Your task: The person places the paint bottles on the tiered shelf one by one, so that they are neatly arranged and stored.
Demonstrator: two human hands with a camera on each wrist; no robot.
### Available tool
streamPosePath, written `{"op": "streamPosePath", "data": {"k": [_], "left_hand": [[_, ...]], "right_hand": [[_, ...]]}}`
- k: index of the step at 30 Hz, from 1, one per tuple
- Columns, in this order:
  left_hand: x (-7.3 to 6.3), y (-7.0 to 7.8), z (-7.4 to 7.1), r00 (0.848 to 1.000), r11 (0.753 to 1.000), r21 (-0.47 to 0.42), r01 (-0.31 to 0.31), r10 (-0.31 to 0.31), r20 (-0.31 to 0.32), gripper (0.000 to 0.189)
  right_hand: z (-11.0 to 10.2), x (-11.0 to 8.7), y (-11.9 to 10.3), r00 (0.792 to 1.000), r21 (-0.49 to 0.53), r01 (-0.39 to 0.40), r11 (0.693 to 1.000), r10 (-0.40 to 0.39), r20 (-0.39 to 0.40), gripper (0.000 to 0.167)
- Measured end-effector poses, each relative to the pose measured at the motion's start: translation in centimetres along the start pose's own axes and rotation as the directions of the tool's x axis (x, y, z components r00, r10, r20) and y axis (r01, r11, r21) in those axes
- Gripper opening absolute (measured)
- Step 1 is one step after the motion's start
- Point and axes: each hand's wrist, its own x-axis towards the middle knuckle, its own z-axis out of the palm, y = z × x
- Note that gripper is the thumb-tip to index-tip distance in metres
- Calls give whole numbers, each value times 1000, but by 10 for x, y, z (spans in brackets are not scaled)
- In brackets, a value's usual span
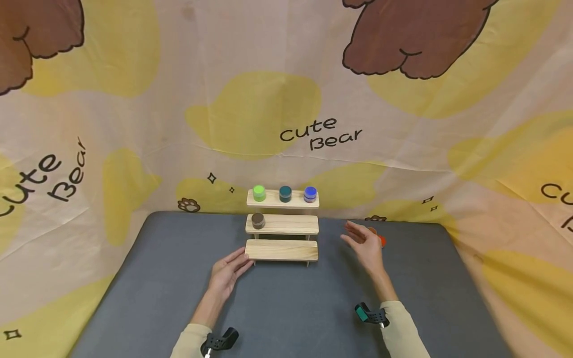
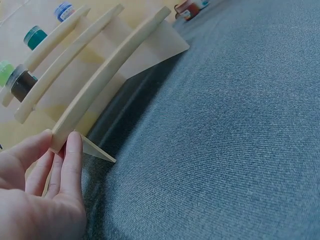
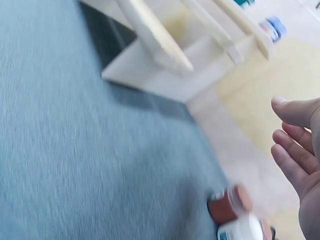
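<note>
A wooden three-tier rack point(image 1: 282, 251) stands on the grey tabletop point(image 1: 286, 308), in front of a printed cloth backdrop point(image 1: 250, 109). The left hand point(image 1: 226, 274) lies at the rack's near left corner, its thumb and fingers pinching the left end of the lowest shelf; in the left wrist view the thumb and forefinger meet the wood on either side of that end. The lowest shelf is bare. The middle shelf point(image 1: 293, 225) carries a dark jar point(image 1: 257, 221) near its left end, above and beyond the left hand. Along the top shelf point(image 1: 272, 200), from left to right, sit a light green jar point(image 1: 259, 193), a teal jar point(image 1: 285, 194) and a blue jar point(image 1: 310, 194), spaced apart.

The right hand point(image 1: 366, 247) is held to the right of the rack and apart from it, holding nothing; its thumb stands away from the gently bent fingers. Just beyond it, partly hidden in the head view, is a group of jars. The right wrist view shows among them a reddish-brown jar point(image 3: 225, 206) and, close beside it, a white jar point(image 3: 241, 230), both well apart from the rack.
</note>
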Motion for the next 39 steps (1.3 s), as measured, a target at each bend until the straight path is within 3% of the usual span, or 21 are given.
{"op": "streamPosePath", "data": {"k": [5,15,20,27,39], "left_hand": [[0,0,0,1000,1000,9,-2,2,8,47],[1,-1,-1,1000,1000,-4,11,-11,7,45],[0,-3,-1,1000,1000,0,12,-12,9,45],[1,-3,-1,1000,1000,1,0,0,25,46],[1,-1,-2,1000,1000,-15,5,-5,11,46]], "right_hand": [[-18,-9,-8,999,-79,9,997,-12,-36,43],[-45,-16,44,993,-263,-44,964,12,-122,43],[-51,-22,52,991,-268,-32,963,-4,-135,42],[-51,-22,60,989,-256,-69,964,32,-148,41],[-46,-17,65,995,-303,-8,953,-24,-101,40]]}}
